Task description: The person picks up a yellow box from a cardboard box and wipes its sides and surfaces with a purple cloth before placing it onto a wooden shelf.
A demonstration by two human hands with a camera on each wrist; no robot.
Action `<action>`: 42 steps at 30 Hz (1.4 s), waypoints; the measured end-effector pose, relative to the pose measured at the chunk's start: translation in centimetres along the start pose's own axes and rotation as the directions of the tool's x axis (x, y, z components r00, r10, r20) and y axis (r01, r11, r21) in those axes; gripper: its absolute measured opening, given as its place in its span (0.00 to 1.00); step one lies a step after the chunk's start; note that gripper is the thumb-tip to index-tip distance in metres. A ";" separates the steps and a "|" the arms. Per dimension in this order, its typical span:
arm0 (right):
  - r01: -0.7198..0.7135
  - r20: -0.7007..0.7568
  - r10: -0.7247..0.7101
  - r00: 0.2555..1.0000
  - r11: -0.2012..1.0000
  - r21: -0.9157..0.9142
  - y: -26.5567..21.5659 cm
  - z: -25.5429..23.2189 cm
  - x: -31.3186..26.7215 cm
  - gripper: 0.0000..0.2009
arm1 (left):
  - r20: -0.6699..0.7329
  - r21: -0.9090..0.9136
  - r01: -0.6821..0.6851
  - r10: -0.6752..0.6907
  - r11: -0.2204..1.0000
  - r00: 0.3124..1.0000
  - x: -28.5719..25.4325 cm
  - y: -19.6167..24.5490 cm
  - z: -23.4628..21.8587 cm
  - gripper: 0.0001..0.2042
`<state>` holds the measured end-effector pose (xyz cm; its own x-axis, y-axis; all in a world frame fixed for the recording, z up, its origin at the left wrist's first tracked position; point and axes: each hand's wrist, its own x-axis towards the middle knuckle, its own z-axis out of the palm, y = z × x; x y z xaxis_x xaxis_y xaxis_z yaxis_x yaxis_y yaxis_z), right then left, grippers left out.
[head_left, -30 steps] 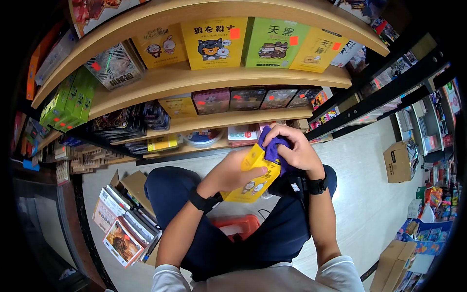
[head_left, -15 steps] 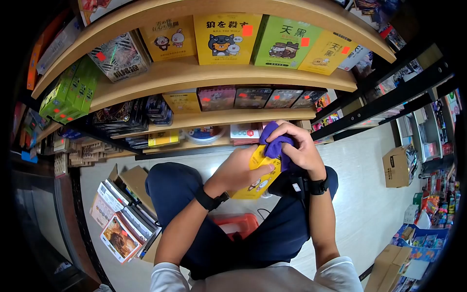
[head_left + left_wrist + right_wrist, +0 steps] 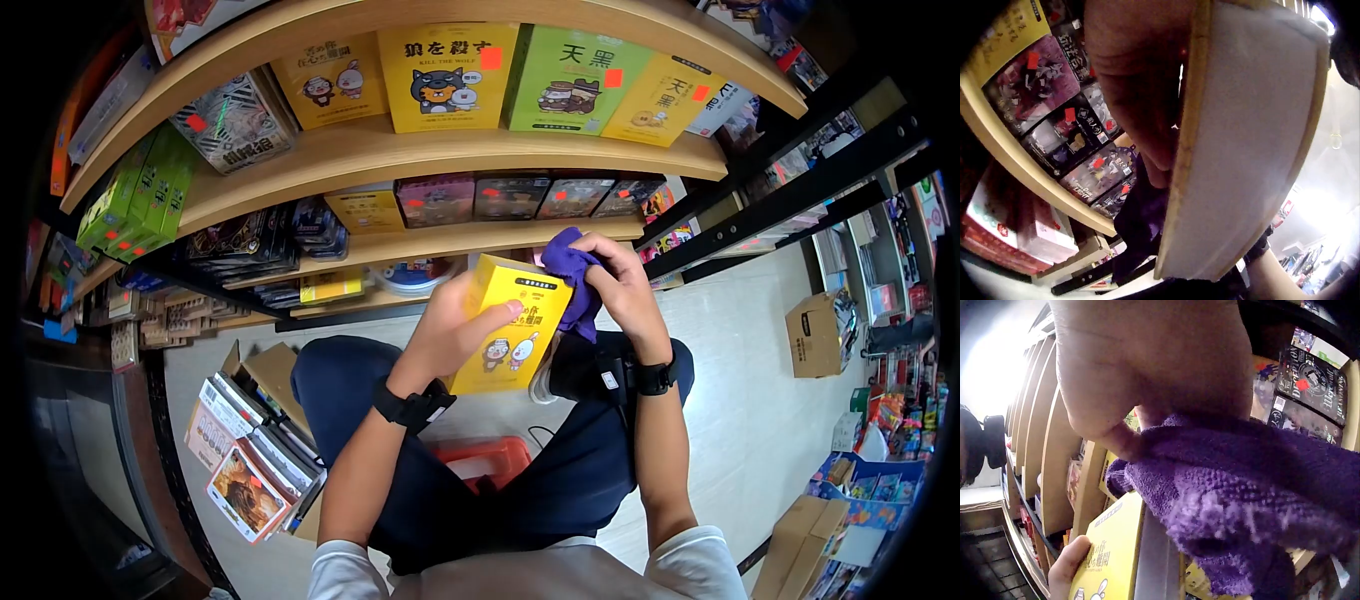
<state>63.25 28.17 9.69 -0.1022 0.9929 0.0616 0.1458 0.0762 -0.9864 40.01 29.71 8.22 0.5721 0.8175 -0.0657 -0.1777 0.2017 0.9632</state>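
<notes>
A yellow box (image 3: 515, 345) with two cartoon figures on its front is tilted above the lap, held by my left hand (image 3: 447, 335), thumb across the front and the other fingers behind it. My right hand (image 3: 628, 300) grips a bunched purple cloth (image 3: 575, 285) at the box's upper right edge. In the right wrist view the cloth (image 3: 1229, 500) hangs from the right hand (image 3: 1154, 369) beside the yellow box (image 3: 1110, 550). The left wrist view shows the box's pale side (image 3: 1247, 144) next to the left hand (image 3: 1141, 81).
Wooden shelves (image 3: 450, 150) with upright boxed games stand ahead. An open carton of books and boxes (image 3: 262, 460) lies on the floor at the left, a red container (image 3: 487, 460) between the legs. Cardboard boxes (image 3: 815, 335) stand at the right.
The cloth has moved off the box's front toward its upper right edge, with my right hand. The box has shifted left and shows more of its front.
</notes>
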 end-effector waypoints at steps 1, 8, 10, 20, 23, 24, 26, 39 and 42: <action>-0.016 -0.015 0.017 1.000 1.000 0.024 0.0 0.0 0.0 0.11 | -0.007 -0.024 -0.004 0.003 1.000 1.000 0.1 -0.1 -0.1 0.16; -0.015 -0.094 0.038 0.995 0.974 0.228 0.6 0.9 0.3 0.10 | -0.154 -0.110 -0.128 0.110 0.986 0.982 0.2 -0.3 0.1 0.16; -0.031 -0.068 0.053 0.996 0.959 0.281 0.8 1.5 0.3 0.10 | -0.227 -0.177 -0.182 0.140 0.967 0.964 0.3 -0.1 0.3 0.15; -0.087 0.074 0.067 0.995 0.946 0.313 1.5 3.4 0.1 0.10 | -0.524 -0.173 -0.365 0.229 0.915 0.820 0.4 -0.7 -0.5 0.16; -0.104 0.056 0.091 0.994 0.940 0.326 1.7 3.9 0.2 0.10 | -0.580 -0.122 -0.424 0.282 0.897 0.764 0.3 -0.9 -1.1 0.16; -0.125 0.039 0.118 0.992 0.924 0.361 1.9 4.2 0.2 0.11 | -0.612 -0.095 -0.448 0.304 0.889 0.731 0.3 -1.1 -1.2 0.16; -0.162 0.016 0.176 0.984 0.860 0.483 2.0 5.0 0.1 0.12 | -0.669 -0.036 -0.493 0.345 0.869 0.659 0.4 -1.8 -1.4 0.16; -0.359 0.236 0.281 0.930 0.563 0.744 1.9 8.6 -1.1 0.19 | -0.786 -0.067 -0.572 0.310 0.818 0.535 0.7 -0.9 -0.6 0.15; -0.276 0.141 0.270 0.952 0.569 0.775 1.7 8.4 -0.9 0.17 | -0.783 -0.132 -0.592 0.283 0.795 0.555 0.8 -0.5 -0.6 0.16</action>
<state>55.32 26.64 6.67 -0.1969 0.9533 -0.2292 -0.6509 -0.3019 -0.6965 40.08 30.57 7.58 -0.3596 0.9325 0.0319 -0.5854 -0.2521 0.7706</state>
